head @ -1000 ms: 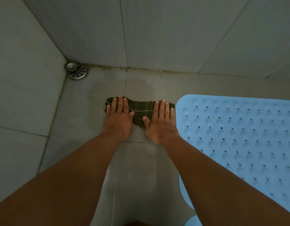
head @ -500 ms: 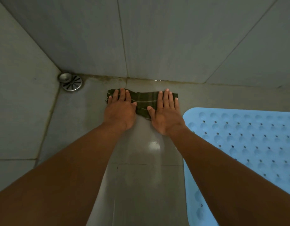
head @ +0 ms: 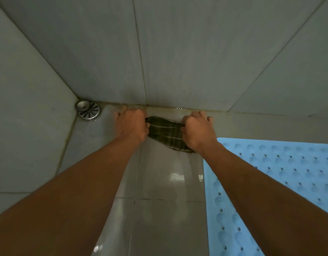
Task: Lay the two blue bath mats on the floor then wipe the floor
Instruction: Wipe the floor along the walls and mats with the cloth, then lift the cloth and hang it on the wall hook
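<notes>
Left hand point(head: 131, 124) and right hand point(head: 197, 130) both clenched, 1 on each end of dark green checked cloth point(head: 166, 133). Cloth bunched between them, low over wet grey floor point(head: 165, 182) at foot of tiled wall point(head: 178, 52). 1 blue bath mat point(head: 288, 172), dimpled and perforated, flat on floor under right forearm. Round metal drain point(head: 88, 110) in corner, left of left hand.

Bathroom being indicated by grey wall tiles point(head: 178, 52), metal floor drain point(head: 88, 111) at 10 o'clock, blue bath mat point(head: 288, 159) at 4 o'clock.
</notes>
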The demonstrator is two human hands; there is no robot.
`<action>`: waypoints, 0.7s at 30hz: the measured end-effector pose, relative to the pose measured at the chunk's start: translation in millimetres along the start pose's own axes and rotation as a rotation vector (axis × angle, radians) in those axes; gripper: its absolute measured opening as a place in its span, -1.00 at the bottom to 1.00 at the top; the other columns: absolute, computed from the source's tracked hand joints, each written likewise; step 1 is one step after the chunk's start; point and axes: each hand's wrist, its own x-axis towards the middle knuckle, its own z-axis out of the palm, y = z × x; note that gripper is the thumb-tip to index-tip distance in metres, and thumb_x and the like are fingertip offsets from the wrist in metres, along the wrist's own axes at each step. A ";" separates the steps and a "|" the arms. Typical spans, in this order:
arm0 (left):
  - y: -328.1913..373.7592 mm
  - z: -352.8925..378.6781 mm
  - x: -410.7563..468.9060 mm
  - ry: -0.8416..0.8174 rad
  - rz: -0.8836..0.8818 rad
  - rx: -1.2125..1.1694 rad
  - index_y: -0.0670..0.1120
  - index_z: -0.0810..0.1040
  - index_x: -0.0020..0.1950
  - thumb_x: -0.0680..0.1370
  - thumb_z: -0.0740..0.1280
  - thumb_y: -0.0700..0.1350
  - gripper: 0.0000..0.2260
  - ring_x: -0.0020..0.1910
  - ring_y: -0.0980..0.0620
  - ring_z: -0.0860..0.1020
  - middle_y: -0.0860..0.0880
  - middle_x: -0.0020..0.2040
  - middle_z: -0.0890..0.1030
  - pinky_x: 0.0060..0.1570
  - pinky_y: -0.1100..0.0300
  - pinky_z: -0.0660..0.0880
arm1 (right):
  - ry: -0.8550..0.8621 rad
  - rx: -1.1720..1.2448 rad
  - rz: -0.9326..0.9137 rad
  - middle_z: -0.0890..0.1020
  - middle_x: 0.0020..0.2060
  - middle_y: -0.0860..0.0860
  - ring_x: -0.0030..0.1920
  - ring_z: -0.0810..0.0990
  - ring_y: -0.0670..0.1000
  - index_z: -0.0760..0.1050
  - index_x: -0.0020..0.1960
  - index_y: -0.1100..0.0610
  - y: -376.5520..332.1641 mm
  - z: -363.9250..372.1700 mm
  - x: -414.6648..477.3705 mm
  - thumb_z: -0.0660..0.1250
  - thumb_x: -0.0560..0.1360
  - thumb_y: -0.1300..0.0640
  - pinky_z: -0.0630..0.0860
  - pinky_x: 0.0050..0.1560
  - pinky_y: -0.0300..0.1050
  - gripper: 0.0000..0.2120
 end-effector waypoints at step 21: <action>1.5 -217.0 -31.8 0.082 0.163 -0.478 0.02 0.58 -0.02 0.55 0.40 0.01 -0.91 -0.07 -0.08 0.57 -0.02 -0.11 0.62 -0.07 0.11 0.49 | 0.236 0.308 0.160 0.68 -0.01 0.08 0.15 0.56 0.18 0.60 0.03 0.03 -8.2 -213.0 -57.5 0.29 0.55 0.05 0.44 0.20 0.05 -0.86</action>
